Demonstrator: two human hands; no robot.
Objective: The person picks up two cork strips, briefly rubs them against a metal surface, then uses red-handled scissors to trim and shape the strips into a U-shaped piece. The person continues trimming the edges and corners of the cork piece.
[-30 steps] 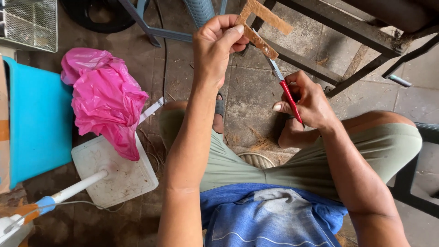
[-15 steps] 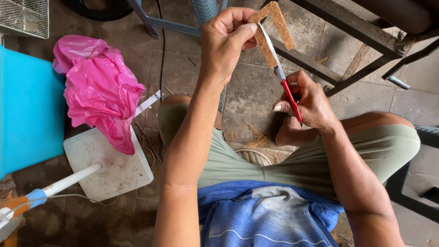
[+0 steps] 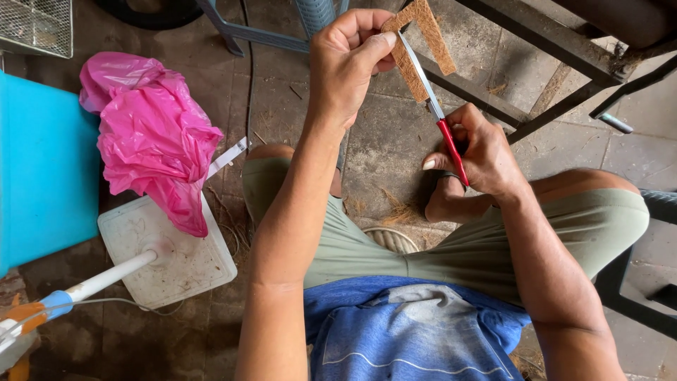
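Even, soft daylight, no hard glare. Faint shadows under the forearms and beneath the metal frame (image 3: 536, 42) beyond the grip. Focus sharp at the scissors (image 3: 434, 109); slight wide-angle stretch twd frame edges. Pink bag (image 3: 151, 137) left of grip saturated, not blown out.

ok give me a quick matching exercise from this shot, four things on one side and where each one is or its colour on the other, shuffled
Things:
1. brown fibre piece
2. scissors
3. plastic bag
4. white square base

Descriptions:
A. crumpled, bright pink, on the floor beside a blue box
B. red-handled, gripped in the right hand
C. pinched in the raised left hand
D. flat on the floor with a white pole rising from it

Pairs: 1-C, 2-B, 3-A, 4-D
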